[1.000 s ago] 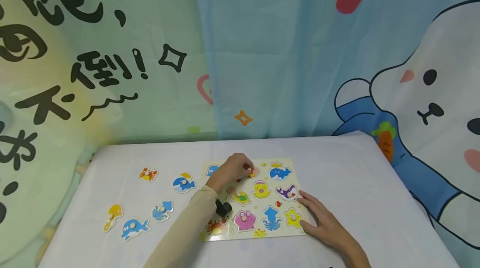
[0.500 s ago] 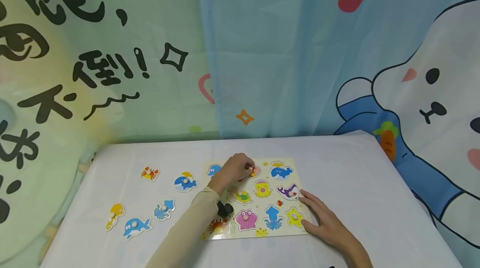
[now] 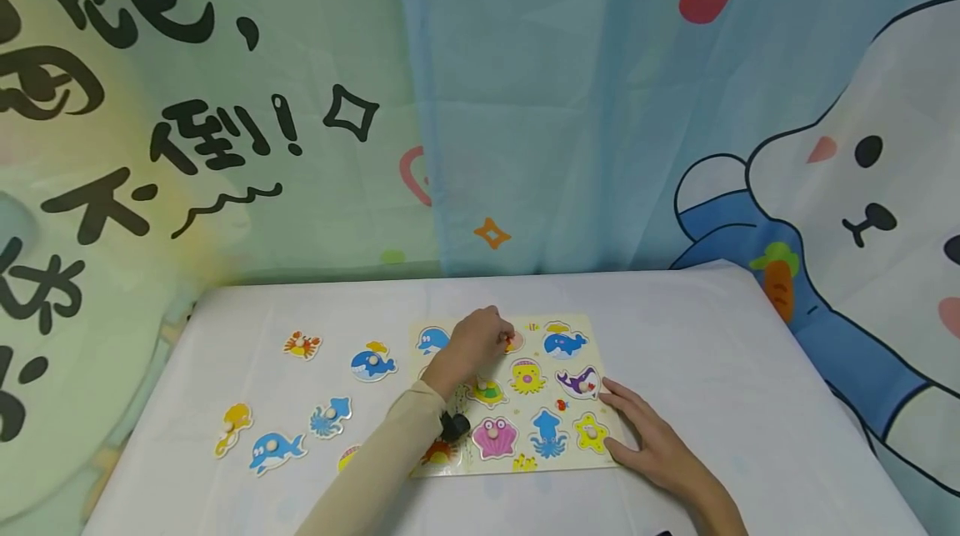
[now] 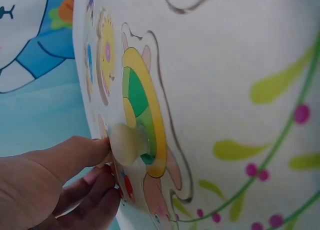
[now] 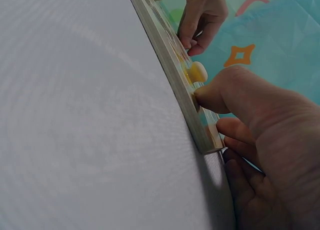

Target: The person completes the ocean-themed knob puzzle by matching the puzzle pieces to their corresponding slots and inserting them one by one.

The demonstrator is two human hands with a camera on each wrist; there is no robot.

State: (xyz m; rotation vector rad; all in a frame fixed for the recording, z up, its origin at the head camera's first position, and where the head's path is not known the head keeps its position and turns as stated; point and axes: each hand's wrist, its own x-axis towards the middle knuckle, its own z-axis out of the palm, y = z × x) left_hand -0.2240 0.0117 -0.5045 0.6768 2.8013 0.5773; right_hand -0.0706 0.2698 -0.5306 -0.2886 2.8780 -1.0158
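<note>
My left hand (image 3: pixel 476 344) is over the upper middle of a wooden knob puzzle board (image 3: pixel 525 471). Its thumb and fingers pinch a small puzzle piece (image 3: pixel 514 342), pink and red where it shows and mostly covered by the fingers. Close by that hand in the left wrist view is a green and yellow turtle piece (image 4: pixel 142 105) with a round knob. My right hand (image 3: pixel 652 440) rests at the board's right edge. Its thumb lies on the board near a yellow starfish piece (image 3: pixel 591 433), and its fingers extend along the edge.
Loose pieces lie on the white cloth left of the board: a crab (image 3: pixel 302 345), a whale (image 3: pixel 372 363), a squid (image 3: pixel 330 418), a dolphin (image 3: pixel 275 453) and a yellow seahorse-like piece (image 3: pixel 234 428). A yellow piece (image 3: pixel 347 457) is partly behind the left sleeve (image 3: pixel 375 469).
The left hand and forearm have shifted slightly right, uncovering more of the dolphin at the board's upper left and a yellow piece beside the sleeve. The right hand stays at the board's edge.
</note>
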